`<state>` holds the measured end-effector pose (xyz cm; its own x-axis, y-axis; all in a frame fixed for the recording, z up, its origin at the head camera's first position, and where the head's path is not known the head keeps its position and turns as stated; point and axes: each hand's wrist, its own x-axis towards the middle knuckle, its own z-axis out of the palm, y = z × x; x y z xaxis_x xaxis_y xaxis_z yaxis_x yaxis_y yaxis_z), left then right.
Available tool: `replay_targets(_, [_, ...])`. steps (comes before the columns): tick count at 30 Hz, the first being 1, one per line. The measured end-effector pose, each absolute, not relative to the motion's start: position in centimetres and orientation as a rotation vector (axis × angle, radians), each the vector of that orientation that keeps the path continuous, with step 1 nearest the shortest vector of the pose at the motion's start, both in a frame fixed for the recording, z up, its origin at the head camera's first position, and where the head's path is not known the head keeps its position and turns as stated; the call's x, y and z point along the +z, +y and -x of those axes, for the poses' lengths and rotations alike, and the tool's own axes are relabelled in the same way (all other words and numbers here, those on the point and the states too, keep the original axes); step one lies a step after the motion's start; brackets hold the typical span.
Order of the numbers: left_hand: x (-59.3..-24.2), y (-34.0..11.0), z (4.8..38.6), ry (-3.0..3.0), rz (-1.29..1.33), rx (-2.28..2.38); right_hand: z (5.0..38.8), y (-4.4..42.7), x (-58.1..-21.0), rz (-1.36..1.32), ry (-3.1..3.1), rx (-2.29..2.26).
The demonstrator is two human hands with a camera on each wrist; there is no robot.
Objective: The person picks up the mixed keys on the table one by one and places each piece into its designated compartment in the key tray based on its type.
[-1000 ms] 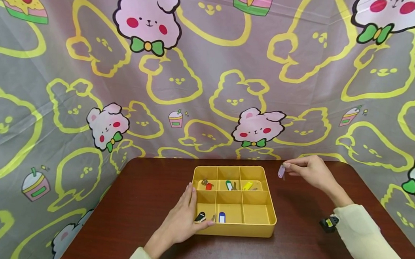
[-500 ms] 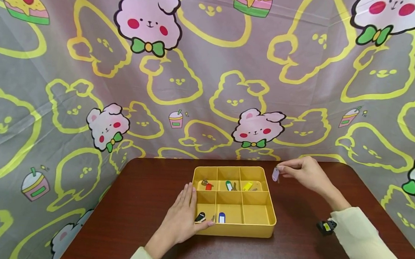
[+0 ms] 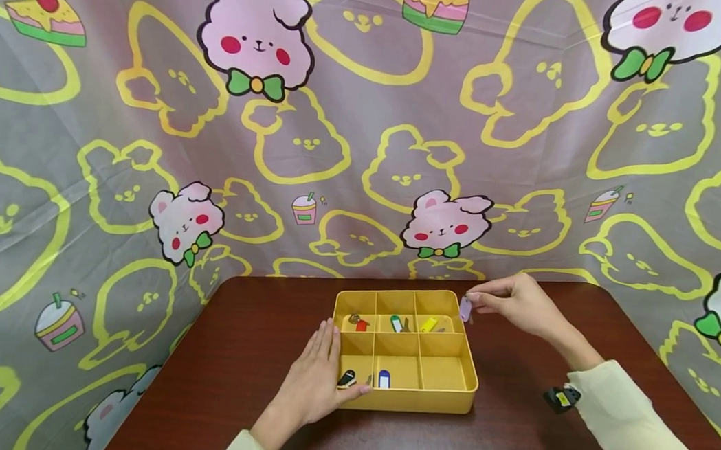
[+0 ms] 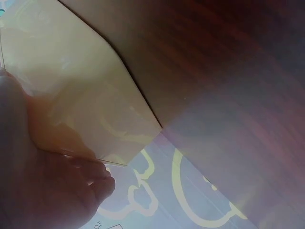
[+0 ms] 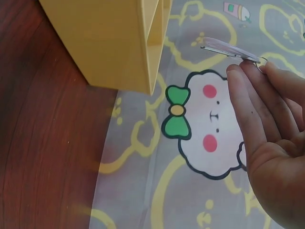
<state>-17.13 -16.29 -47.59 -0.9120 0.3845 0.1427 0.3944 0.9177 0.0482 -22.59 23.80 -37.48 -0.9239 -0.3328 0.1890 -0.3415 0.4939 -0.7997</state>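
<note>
A yellow tray [image 3: 408,398] with six compartments stands on the table. My left hand [image 3: 309,380] rests along its left side, fingers straight, thumb by the front left corner. Just past the tray's right rim, my right hand [image 3: 525,309] pinches a purple key tag [image 3: 465,308] by its ring. A key hangs with the tag; in the right wrist view the purple tag [image 5: 231,49] and ring show at the fingertips. In the back row lie a red tag [image 3: 361,325], a green tag [image 3: 396,323] and a yellow tag [image 3: 429,324]. The front row holds a black tag [image 3: 348,378] and a blue tag [image 3: 385,378].
The dark brown table [image 3: 255,329] extends around the tray on all sides. Behind it hangs a grey curtain [image 3: 340,148] with cartoon rabbits, which also runs down the left and right. A small black device [image 3: 562,398] sits at the right wrist.
My right hand has moved left with the purple key tag, from out over the table to beside the tray's right rim. The left hand stays against the tray.
</note>
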Motion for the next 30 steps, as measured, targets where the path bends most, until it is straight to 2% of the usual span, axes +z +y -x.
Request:
replay_targets(17, [-47.7, -16.3, 17.1, -2.951, 0.603, -0.127, 22.3, 21.8, -37.4, -0.713, -2.722, 1.640])
replay_targets(30, [-47.8, -16.3, 17.1, -2.921, 0.602, -0.142, 22.2, 20.1, -38.2, -0.807, -2.803, 1.532])
